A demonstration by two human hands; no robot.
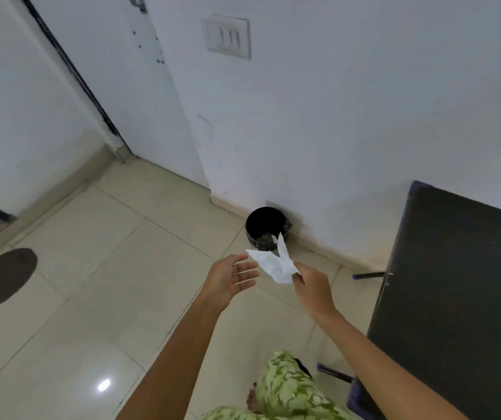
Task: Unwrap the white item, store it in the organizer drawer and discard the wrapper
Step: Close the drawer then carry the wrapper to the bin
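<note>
I see my right hand [310, 283] pinching the white wrapper [273, 263] above the floor, near the black bin [266, 227]. My left hand [228, 278] is empty, its fingers [244, 272] spread open.

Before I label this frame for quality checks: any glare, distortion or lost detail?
Head view: a bright glare spot on the floor tiles; wide-angle bending tilts the wall and door lines; the black bin is so dark that its inside shows nothing; the white wrapper in the right hand is slightly soft; the left hand is open.
</note>
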